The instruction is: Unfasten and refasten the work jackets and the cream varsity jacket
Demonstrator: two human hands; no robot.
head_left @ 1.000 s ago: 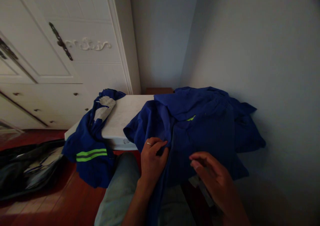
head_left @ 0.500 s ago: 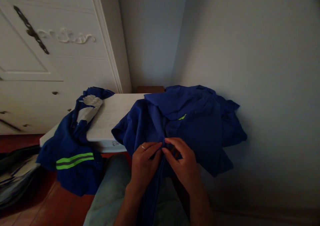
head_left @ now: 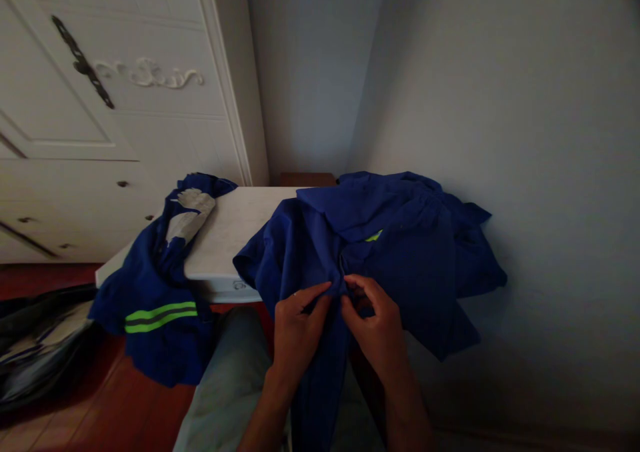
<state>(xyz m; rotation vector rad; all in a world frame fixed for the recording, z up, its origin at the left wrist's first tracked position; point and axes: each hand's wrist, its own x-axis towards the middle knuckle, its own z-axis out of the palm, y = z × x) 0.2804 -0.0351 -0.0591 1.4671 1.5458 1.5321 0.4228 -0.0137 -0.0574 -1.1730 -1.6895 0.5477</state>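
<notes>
A blue work garment (head_left: pixel 400 259) with a small bright yellow-green strip lies bunched over the right part of a white table (head_left: pixel 227 239). One long piece of it hangs down between my knees. My left hand (head_left: pixel 303 322) pinches the cloth near the front edge, thumb against fingers. Close beside it, my right hand (head_left: pixel 375 315) pinches the same fold from the right. The fingertips are a short way apart, and the bit of cloth between them is too dark to make out finely.
A second blue garment (head_left: pixel 160 345) with a reflective green band drapes over the table's left end, with white-grey gloves (head_left: pixel 193 212) on it. A white cabinet (head_left: pixel 170 125) stands behind at the left. A dark bag (head_left: pixel 45 345) lies on the red floor. A grey wall (head_left: pixel 540 139) rises at the right.
The whole view has shifted slightly, so everything sits further right. Both hands keep their pinch on the garment, with the fingers a little rearranged around the fold.
</notes>
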